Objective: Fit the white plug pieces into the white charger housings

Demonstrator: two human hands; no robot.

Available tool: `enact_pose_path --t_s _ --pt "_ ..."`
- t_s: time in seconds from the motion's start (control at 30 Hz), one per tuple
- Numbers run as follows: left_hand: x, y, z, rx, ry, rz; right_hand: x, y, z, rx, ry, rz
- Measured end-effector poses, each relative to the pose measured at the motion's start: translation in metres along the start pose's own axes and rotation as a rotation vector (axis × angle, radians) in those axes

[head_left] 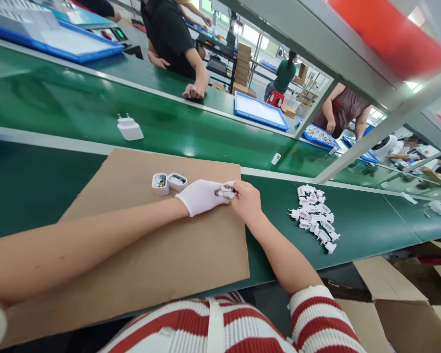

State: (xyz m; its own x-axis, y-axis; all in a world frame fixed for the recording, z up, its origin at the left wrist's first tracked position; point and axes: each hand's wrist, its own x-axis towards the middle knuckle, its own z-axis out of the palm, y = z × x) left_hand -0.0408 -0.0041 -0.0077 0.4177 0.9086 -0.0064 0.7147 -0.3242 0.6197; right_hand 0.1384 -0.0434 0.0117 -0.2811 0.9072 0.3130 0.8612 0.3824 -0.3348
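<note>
My left hand (pixel 203 196), in a white glove, is closed round a white charger housing (pixel 226 191) above the cardboard sheet. The bare fingers of my right hand (pixel 248 200) pinch the housing's right end, so the two hands meet on it. My fingers cover much of the piece, and its inner parts cannot be made out. Left of the glove, two open white charger housings (pixel 160 183) stand close together on the cardboard, with small parts visible inside. To the right of my right hand lies a loose heap of white plug pieces with pins (pixel 314 215).
Brown cardboard (pixel 161 250) covers the green bench before me. Beyond it runs a green conveyor belt (pixel 191 142) carrying a white plug charger (pixel 130 128) and a small white piece (pixel 276 159). Blue trays (pixel 260 112) line the far side, where co-workers sit. Cardboard boxes (pixel 400 304) stand lower right.
</note>
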Motion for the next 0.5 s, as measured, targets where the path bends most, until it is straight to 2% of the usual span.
enact_pose_path --t_s 0.1,0.27,0.37,0.5 --pt "0.003 -0.002 0.0 -0.045 -0.047 -0.03 -0.001 0.004 0.003 0.032 0.025 -0.017" --pt "0.0 -0.008 0.013 -0.16 0.056 -0.028 -0.003 0.01 0.004 0.094 0.049 -0.011" --pt "-0.003 -0.007 0.018 -0.188 0.066 -0.049 -0.004 0.009 0.001 0.089 0.093 -0.031" --pt "-0.006 -0.003 0.016 -0.219 0.068 0.05 -0.002 0.007 0.0 0.023 0.05 -0.076"
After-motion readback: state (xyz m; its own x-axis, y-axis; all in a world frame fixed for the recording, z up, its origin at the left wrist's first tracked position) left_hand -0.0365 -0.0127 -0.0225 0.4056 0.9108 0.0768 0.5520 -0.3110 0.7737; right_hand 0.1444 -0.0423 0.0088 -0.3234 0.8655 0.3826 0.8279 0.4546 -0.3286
